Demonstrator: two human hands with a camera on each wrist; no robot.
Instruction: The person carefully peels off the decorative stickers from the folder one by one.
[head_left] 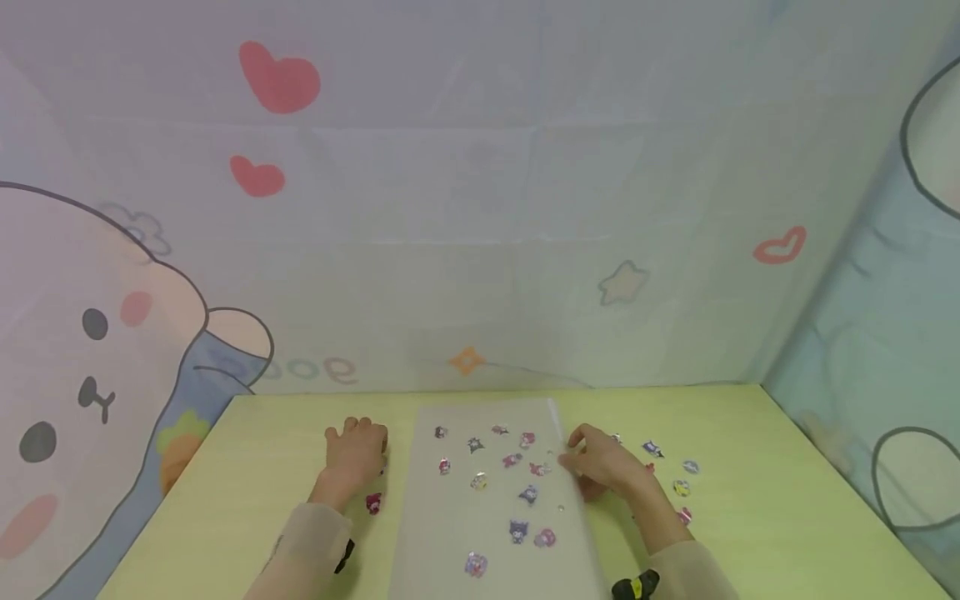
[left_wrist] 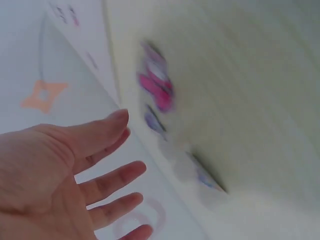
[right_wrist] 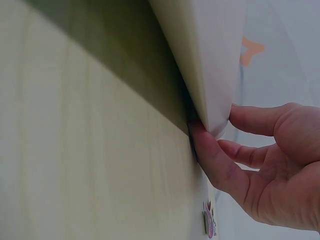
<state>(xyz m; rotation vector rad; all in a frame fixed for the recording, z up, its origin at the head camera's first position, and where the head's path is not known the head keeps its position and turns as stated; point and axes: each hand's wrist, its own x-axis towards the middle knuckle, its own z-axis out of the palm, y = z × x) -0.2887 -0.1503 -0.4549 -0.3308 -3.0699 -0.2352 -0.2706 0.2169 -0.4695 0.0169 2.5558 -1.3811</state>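
Note:
A white sheet (head_left: 442,533) lies on the table with several small cartoon stickers on it, among them a dark-eared one (head_left: 518,532). At its right edge my right hand (head_left: 603,460) pinches the sheet between thumb and finger. The right wrist view shows that edge of the sheet (right_wrist: 220,60) raised off the table, one finger under it. My left hand (head_left: 356,454) is over the table left of the sheet, its fingers (left_wrist: 117,180) spread and relaxed, holding nothing. Close to it are a pink sticker (head_left: 373,502) and a bluish sticker (left_wrist: 205,177).
Right of my right hand lie more stickers, including a purple one (head_left: 652,449) and a yellow one (head_left: 681,487). The pale yellow table (head_left: 780,500) meets a printed cloth backdrop (head_left: 480,275) at its far edge.

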